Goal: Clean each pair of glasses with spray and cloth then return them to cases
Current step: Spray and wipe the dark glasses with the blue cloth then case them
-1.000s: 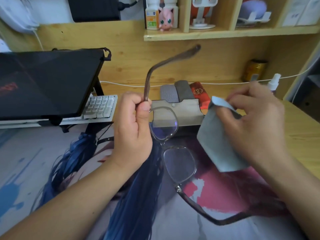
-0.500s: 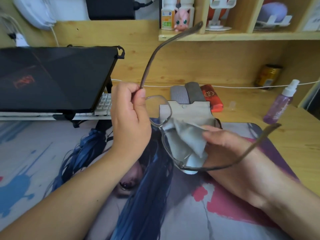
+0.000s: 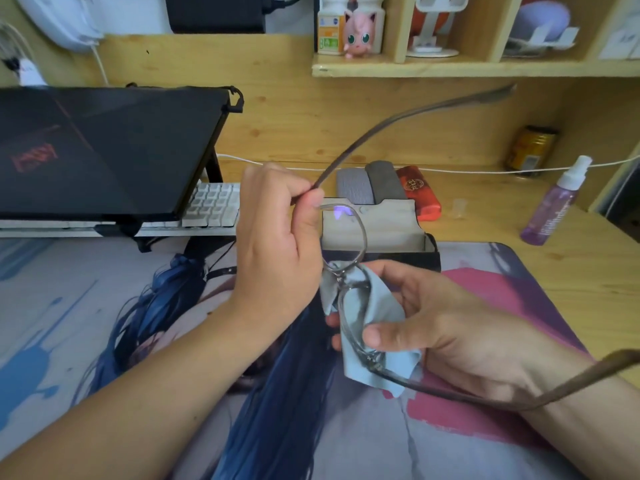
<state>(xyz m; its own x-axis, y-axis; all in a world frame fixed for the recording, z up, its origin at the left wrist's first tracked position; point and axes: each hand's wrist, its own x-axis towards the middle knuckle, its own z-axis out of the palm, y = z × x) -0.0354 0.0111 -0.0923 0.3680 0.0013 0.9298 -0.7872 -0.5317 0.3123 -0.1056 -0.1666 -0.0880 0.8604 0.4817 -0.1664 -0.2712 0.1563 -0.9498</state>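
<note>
Wooden desk [image 3: 571, 268], printed mat [image 3: 104, 323], spray bottle [image 3: 550, 206]

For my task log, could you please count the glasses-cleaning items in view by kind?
Glasses: 1
Cloth: 1
Spray bottle: 1
Cases: 4, namely open beige, light grey, dark grey, red
Total: 7

Wooden desk [image 3: 571, 271], printed desk mat [image 3: 86, 323], pale wood back panel [image 3: 294, 116]; wall shelf [image 3: 450, 68] above
</note>
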